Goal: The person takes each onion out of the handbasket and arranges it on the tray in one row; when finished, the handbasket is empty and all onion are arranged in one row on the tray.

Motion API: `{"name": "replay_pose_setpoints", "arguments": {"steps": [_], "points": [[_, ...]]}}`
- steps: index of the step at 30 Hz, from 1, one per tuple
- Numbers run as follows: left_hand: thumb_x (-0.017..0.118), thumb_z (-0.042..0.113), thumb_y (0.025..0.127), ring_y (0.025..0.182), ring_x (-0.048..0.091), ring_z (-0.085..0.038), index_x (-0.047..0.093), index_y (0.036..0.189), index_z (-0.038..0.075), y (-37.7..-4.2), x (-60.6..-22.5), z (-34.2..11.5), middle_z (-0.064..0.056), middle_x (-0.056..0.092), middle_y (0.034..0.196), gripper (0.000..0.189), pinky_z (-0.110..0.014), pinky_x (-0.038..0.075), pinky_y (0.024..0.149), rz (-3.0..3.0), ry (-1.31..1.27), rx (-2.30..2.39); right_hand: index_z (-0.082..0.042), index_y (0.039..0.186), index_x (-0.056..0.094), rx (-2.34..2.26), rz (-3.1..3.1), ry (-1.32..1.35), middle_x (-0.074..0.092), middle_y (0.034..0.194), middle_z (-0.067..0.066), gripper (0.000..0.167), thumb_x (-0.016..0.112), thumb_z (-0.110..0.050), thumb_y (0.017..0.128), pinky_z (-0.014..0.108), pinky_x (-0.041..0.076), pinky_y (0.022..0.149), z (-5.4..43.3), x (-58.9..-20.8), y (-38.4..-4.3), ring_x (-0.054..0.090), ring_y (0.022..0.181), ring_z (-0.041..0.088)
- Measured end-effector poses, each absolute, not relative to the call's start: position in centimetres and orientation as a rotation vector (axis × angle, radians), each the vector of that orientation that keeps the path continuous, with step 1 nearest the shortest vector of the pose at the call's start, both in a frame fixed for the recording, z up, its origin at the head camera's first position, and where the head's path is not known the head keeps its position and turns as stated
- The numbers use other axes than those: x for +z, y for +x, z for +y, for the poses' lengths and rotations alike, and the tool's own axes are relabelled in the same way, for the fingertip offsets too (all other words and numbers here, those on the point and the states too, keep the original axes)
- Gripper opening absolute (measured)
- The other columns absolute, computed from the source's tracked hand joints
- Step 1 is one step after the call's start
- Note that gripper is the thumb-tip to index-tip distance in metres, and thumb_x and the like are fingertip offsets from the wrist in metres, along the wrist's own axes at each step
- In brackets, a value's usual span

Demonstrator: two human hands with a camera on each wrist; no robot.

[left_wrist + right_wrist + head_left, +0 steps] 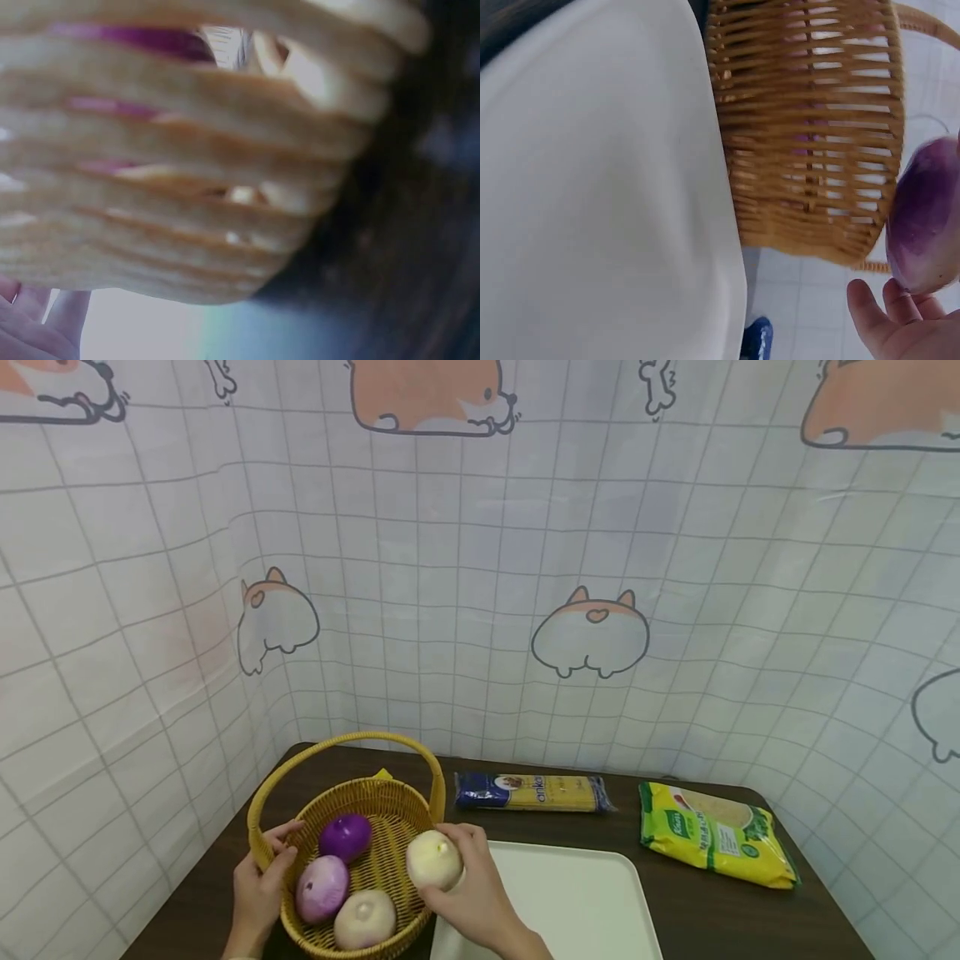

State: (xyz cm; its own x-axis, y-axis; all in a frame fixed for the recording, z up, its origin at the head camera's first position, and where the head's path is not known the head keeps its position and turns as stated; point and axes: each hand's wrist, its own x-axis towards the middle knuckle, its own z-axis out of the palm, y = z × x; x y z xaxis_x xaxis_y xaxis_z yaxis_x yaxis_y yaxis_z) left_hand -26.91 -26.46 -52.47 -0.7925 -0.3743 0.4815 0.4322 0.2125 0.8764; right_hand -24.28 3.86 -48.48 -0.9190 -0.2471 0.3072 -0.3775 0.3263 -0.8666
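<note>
A yellow wicker basket point(406, 935) with a tall hoop handle stands at the front left of the dark table. My left hand point(258, 885) grips its left rim beside the foot of the handle. Inside lie a deep purple onion point(346, 837), a purple-and-white onion point(322, 888) and a cream-coloured bulb point(365, 919). My right hand point(480, 885) holds a cream-and-purple onion point(433, 861) at the basket's right rim, thumb below and fingers above. In the right wrist view this onion point(924, 217) shows a purple side. Basket weave point(172, 150) fills most of the left wrist view.
A white tray point(573, 893) lies right of the basket, partly behind my right forearm. Behind it is a blue-and-yellow pasta pack point(534, 792). Farther right lies a yellow-green Knorr bag point(716, 835). A small yellow thing point(383, 774) peeks out behind the basket.
</note>
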Motion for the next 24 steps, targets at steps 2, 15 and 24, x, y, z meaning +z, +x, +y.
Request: {"name": "replay_pose_setpoints", "arguments": {"steps": [2, 15, 24], "points": [[0.059, -0.011, 0.089, 0.112, 0.061, -0.007, 0.051, 0.081, -0.009, -27.1, -52.6, -26.7, -0.02, 0.069, 0.113, 0.012, -0.013, 0.041, 0.096, -1.856, -0.082, -1.645, -0.021, 0.137, 0.05, 1.667, -2.467, 0.54, 0.041, 0.129, 0.003, 0.067, 0.078, -0.023, 0.077, 0.035, 0.049, 0.085, 4.3, -48.6, -24.2, 0.051, 0.112, 0.021], [0.055, -0.013, 0.091, 0.111, 0.062, -0.013, 0.048, 0.078, -0.01, -27.3, -52.5, -26.8, -0.029, 0.065, 0.111, 0.015, -0.017, 0.043, 0.098, -1.839, -0.134, -1.678, -0.017, 0.135, 0.052, 1.618, -2.47, 0.243, 0.043, 0.127, 0.012, 0.069, 0.083, -0.033, 0.075, 0.041, 0.048, 0.083, 7.4, -50.0, -24.8, 0.053, 0.108, 0.025], [0.053, -0.014, 0.091, 0.112, 0.061, -0.015, 0.047, 0.078, -0.011, -27.7, -52.4, -26.8, -0.03, 0.064, 0.113, 0.015, -0.018, 0.043, 0.098, -1.835, -0.128, -1.722, -0.006, 0.135, 0.051, 1.565, -2.582, 0.19, 0.048, 0.124, 0.017, 0.073, 0.083, -0.033, 0.075, 0.042, 0.052, 0.079, 8.2, -51.0, -25.1, 0.055, 0.103, 0.027]]}}
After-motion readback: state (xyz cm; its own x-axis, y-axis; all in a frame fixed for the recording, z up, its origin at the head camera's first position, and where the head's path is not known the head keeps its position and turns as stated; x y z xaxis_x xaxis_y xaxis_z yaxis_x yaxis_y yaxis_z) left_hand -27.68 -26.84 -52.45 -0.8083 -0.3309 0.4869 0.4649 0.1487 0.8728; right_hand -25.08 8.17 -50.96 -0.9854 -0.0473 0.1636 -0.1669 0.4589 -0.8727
